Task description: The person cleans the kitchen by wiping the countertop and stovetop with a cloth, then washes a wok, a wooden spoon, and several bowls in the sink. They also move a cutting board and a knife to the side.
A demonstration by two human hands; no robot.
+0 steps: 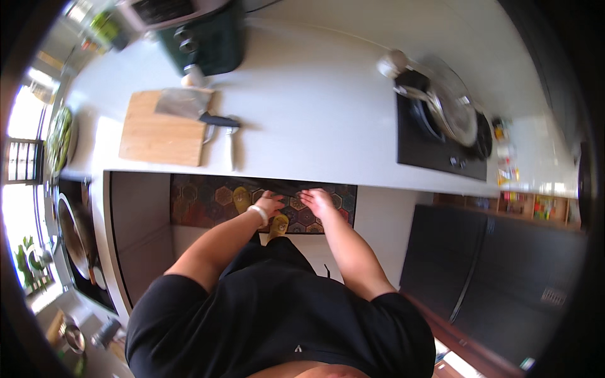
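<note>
My left hand [269, 204], with a pale bracelet [260, 215] at its wrist, reaches low in front of the counter's front edge. Its fingers are apart and I see nothing in them. To its right, at about the same height, my right hand [319, 201] hangs with loosely spread fingers, holding nothing visible. A dark surface [283, 185] shows just under the counter edge by my fingertips; whether I touch it I cannot tell. Below both hands lies a hexagon-patterned floor mat [342, 208]. My yellow slippers [278, 225] stand on it.
On the white counter [312, 104], a cleaver [182, 103] lies across a wooden cutting board [160, 137], beside a white-handled utensil [229, 149]. A pan with a glass lid [453, 108] sits on a black cooktop [411, 149]. A wok [73, 231] is at left, a dark refrigerator [472, 264] at right.
</note>
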